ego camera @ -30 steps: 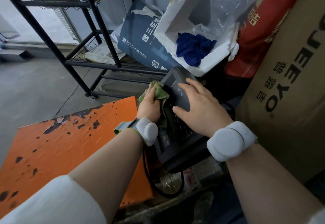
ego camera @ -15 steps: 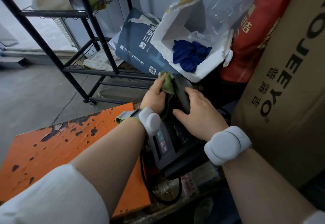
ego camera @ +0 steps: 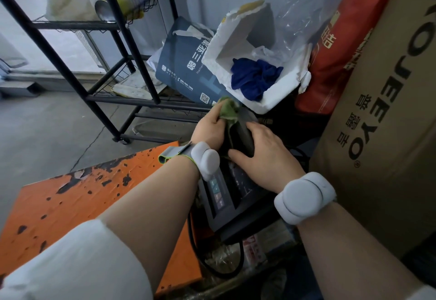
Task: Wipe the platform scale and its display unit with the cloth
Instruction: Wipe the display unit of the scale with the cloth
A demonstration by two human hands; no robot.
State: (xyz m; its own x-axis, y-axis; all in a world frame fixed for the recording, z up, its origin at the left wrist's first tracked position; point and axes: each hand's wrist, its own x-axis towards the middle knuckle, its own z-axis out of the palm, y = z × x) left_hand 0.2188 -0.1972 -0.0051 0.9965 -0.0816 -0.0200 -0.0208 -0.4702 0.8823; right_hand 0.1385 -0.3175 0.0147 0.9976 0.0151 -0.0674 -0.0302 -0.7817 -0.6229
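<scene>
- Where the far end of the display unit (ego camera: 226, 196) rises toward the foam box, a green cloth (ego camera: 227, 110) is seen bunched against its upper left edge.
- The cloth is gripped by the left hand (ego camera: 208, 130), whose fingers are closed around it; the cloth's top pokes out above the fingers.
- The right hand (ego camera: 265, 156) is laid flat on the dark face of the display unit, fingers extended and slightly spread, nothing being grasped; the thumb is pressed on the panel near the left wrist.
- A small coloured screen is shown on the near part of the unit, between the two forearms.
- White rounded bands are worn on both wrists; a white sleeve (ego camera: 77, 262) is pushed up on the left arm.
- The orange platform (ego camera: 70, 205) of the scale, its paint chipped in dark patches, is placed at the lower left, just beside the display unit and partly covered by the left forearm.
- A black cable (ego camera: 195, 250) is looped below the unit at the platform's edge.
- A broken white foam box (ego camera: 278, 97) holding a blue rag (ego camera: 254, 78) is positioned just behind the hands.
- A black wire rack (ego camera: 127, 64) is set at the upper left, and a brown cardboard carton (ego camera: 389, 111) at the right.
</scene>
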